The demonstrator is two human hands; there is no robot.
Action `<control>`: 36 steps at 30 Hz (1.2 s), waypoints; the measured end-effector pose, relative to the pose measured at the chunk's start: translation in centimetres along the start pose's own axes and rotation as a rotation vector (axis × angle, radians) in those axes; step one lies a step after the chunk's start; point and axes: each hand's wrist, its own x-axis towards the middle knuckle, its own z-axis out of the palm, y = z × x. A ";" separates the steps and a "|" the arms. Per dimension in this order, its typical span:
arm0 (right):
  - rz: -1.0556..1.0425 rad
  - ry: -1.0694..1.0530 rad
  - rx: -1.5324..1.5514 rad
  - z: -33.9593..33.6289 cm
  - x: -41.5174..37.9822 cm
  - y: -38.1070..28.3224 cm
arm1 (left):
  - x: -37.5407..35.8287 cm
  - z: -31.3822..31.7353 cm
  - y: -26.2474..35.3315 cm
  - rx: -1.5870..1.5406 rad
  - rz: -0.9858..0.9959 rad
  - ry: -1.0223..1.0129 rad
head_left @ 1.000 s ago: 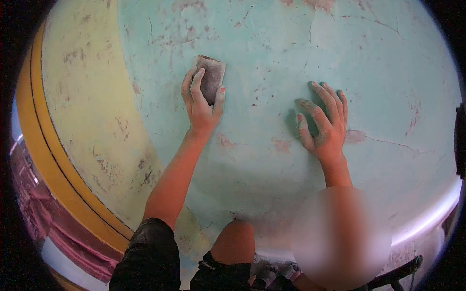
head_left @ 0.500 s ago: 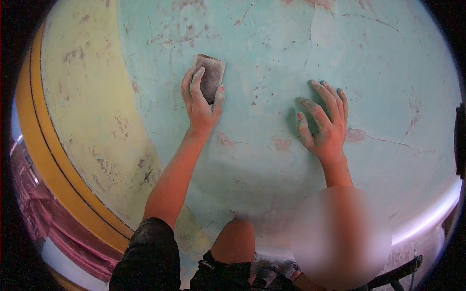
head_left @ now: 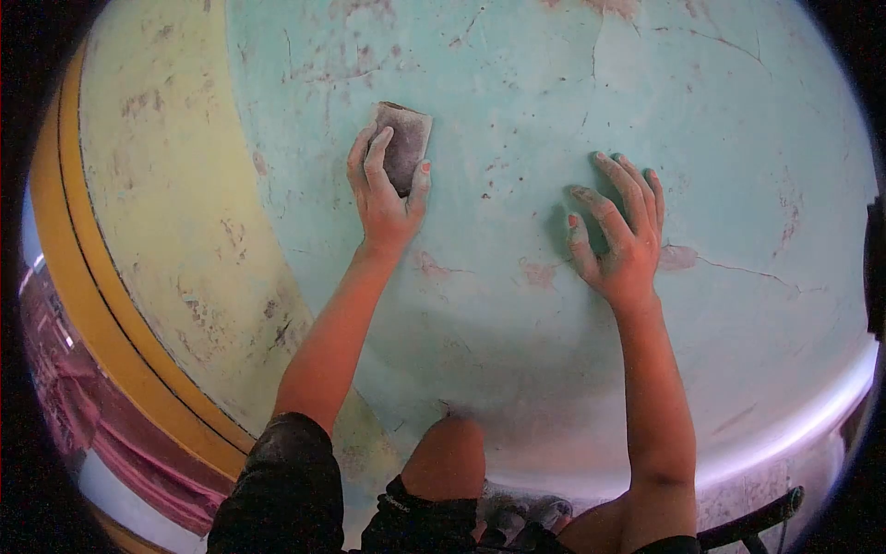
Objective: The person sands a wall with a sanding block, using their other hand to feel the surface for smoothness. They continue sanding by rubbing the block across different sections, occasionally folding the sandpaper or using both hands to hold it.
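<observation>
My left hand (head_left: pixel 386 208) grips a dusty, dark grey sanding block (head_left: pixel 406 148) against the pale green painted surface (head_left: pixel 498 323). Fingers lie along the block's left side and the thumb presses its right edge. The underside of the block is hidden. Further right, my right hand (head_left: pixel 623 231) rests on the same surface with its fingers spread and nothing held. Pale dust coats the fingers of both hands. Cracks and reddish-brown worn spots mark the paint around them, including a bare patch (head_left: pixel 678 258) beside the right wrist.
A pale yellow band (head_left: pixel 175 212) curves down the left of the green area, bordered by an orange-yellow rim (head_left: pixel 78 212). Crumpled maroon sheeting (head_left: pixel 101 425) lies beyond the rim. My bent knee (head_left: pixel 446 452) is close to the surface below. A dark bar (head_left: pixel 757 522) stands at lower right.
The view has shifted very slightly. Both hands stay at almost the same spots on the surface, with the block still in the left. A blurred patch over the right forearm is gone.
</observation>
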 end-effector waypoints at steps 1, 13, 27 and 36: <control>-0.001 0.000 -0.001 0.0 0.0 0.0 | 0.0 0.0 0.0 0.007 0.002 0.001; -0.006 0.002 0.000 0.0 0.0 0.1 | -0.1 -0.1 0.0 -0.010 0.011 0.002; -0.006 -0.001 -0.005 0.0 0.0 0.0 | -0.1 0.0 0.1 -0.021 -0.009 0.008; -0.016 0.011 -0.003 0.0 0.0 0.1 | -0.1 0.0 0.0 -0.014 -0.001 0.006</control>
